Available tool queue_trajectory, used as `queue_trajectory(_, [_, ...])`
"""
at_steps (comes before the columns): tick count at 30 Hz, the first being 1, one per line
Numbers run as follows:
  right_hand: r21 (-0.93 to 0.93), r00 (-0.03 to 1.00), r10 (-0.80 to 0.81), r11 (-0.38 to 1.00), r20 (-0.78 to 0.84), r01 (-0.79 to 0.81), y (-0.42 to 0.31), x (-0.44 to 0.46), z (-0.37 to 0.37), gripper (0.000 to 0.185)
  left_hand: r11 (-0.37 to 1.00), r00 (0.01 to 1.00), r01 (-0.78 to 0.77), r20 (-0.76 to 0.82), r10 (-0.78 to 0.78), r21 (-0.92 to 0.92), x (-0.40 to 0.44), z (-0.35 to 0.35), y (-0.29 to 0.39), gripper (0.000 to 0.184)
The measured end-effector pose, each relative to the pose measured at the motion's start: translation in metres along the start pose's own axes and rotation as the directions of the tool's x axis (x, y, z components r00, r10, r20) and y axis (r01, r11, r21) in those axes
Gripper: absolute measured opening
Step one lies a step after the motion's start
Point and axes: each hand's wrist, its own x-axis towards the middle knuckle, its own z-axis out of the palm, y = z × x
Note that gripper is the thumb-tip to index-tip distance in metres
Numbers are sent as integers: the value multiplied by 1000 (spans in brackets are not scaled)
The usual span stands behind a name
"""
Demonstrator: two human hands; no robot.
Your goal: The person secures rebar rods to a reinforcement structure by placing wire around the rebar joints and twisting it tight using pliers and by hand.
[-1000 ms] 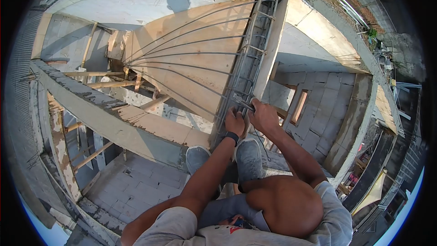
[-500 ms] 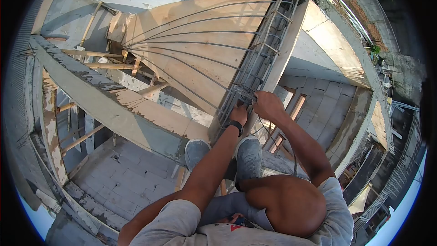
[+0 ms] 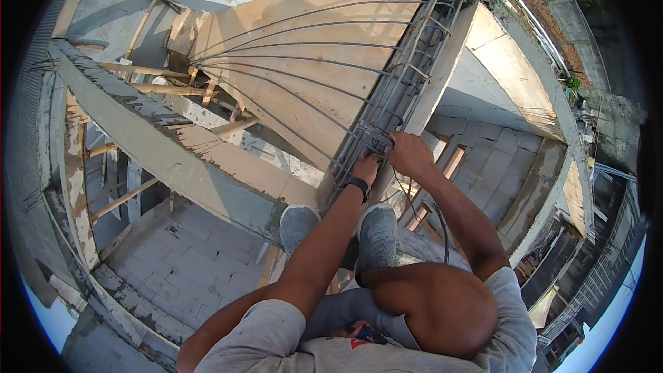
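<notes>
From where I stand, both hands are down at the cage (image 3: 423, 62) of steel bars, the work right at the fingertips. The right hand (image 3: 410, 155) is curled into a fist at the cage's side; what it grips is hidden, so I can't tell. The left hand (image 3: 366, 168) reaches in among the bars, its fingers bent, and I can't make out whether they pinch anything. A tangle of grey metal (image 3: 376, 138) sits just past the fingers, too small to read. A dark wire (image 3: 444, 229) hangs below the right fist, looping towards the knee (image 3: 442, 304).

To my eye, this calls for the left fingers to steady the spot while the right wrist does the turning, in short, even pulls. I'd keep those left fingertips out of any bite or pinch between bars, and the loose wire off the leg. The thin bars (image 3: 311, 22) fan out beyond the left fingers over a board (image 3: 290, 48); a sleeve could snag there. The shoes (image 3: 299, 226) are close behind the hands, with openings either side, so weight is best kept low and centred, never thrown behind a pull.
</notes>
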Motion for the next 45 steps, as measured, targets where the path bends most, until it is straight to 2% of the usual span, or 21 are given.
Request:
queue_trajectory(1, [15,1000,5,1000,-15,-5,1,0,3,24,992,997,-75,30,73,101,22,2,-31,39])
queue_trajectory(3, [21,1000,-18,1000,-25,18,0,-1,1,24,919,991,-124,85,99,375,28,-2,-33,35])
queue_trajectory(5, [16,999,-24,1000,-28,24,-1,0,0,24,728,995,-73,99,7,682,26,-2,-24,34])
queue_trajectory(7, [5,1000,-12,1000,-18,12,-1,-1,1,24,926,998,-65,3,69,372,60,12,-84,32])
queue_trajectory(9, [3,1000,-18,1000,-10,18,1,-1,5,24,971,997,-18,-70,35,237,61,13,-90,32])
queue_trajectory(11, [-9,1000,-22,1000,-1,22,2,-1,6,24,944,992,95,-104,-65,315,25,4,-34,34])
queue_trajectory(14, [-36,999,-25,999,27,26,1,0,5,24,999,996,36,-85,-37,-13,7,2,-17,37])
queue_trajectory(17, [-44,997,-26,999,70,29,-2,3,2,26,998,997,60,-51,-59,6,26,6,-39,36])
queue_trajectory(20, [-25,995,-16,1000,94,18,-9,0,-9,26,999,970,-33,-239,43,42,60,25,-91,32])
queue_trajectory(23, [10,995,-23,1000,97,22,-18,-5,-20,25,999,1000,30,8,-30,11,32,6,-46,28])
queue_trajectory(26, [72,997,-8,997,77,2,-21,-5,-25,26,996,1000,4,27,-1,-91,27,6,-41,26])
queue_trajectory(28, [131,998,13,991,54,-20,-19,-5,-24,26,995,999,35,22,-33,-91,26,6,-39,25])
queue_trajectory(30, [281,994,42,957,99,-69,-17,-3,-24,28,994,999,41,31,-38,-100,29,6,-40,23])
queue_trajectory(34, [549,989,75,825,128,-133,-3,7,-8,25,991,998,29,57,-22,-128,38,7,-51,22])
queue_trajectory(37, [823,980,119,531,162,-201,3,6,0,18,986,1000,9,22,-6,-169,29,7,-43,25])
queue_trajectory(41, [940,965,206,266,160,-213,5,-7,4,15,983,998,58,28,-55,-174,4,0,-9,29])
queue_trajectory(44, [958,937,278,132,212,-255,5,-12,8,14,998,997,-62,-54,61,-29,8,3,-27,28])
queue_trajectory(45, [962,933,277,85,228,-261,6,-13,8,14,989,989,-107,-92,116,98,1,2,-21,26])
